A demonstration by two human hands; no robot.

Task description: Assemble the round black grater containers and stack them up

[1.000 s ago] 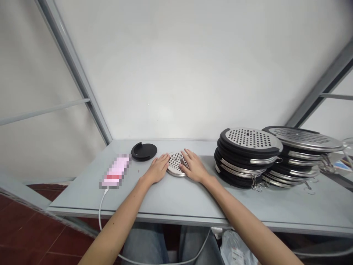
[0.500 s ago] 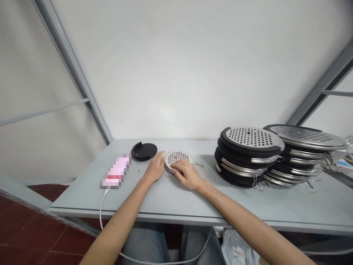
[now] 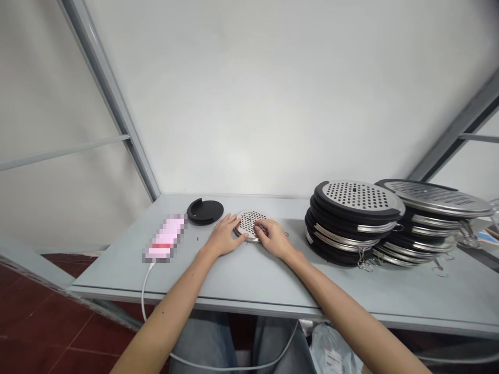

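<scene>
Left: your left hand (image 3: 223, 237), half-closed, holds the rim of the round perforated steel disc (image 3: 247, 221).
Right: your right hand (image 3: 274, 238), half-closed, fingers over that disc.

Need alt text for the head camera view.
The left hand and right hand touch a round perforated steel disc on a grey table, beside a round black lid; stacks of black-rimmed perforated steel discs stand to the right.
</scene>
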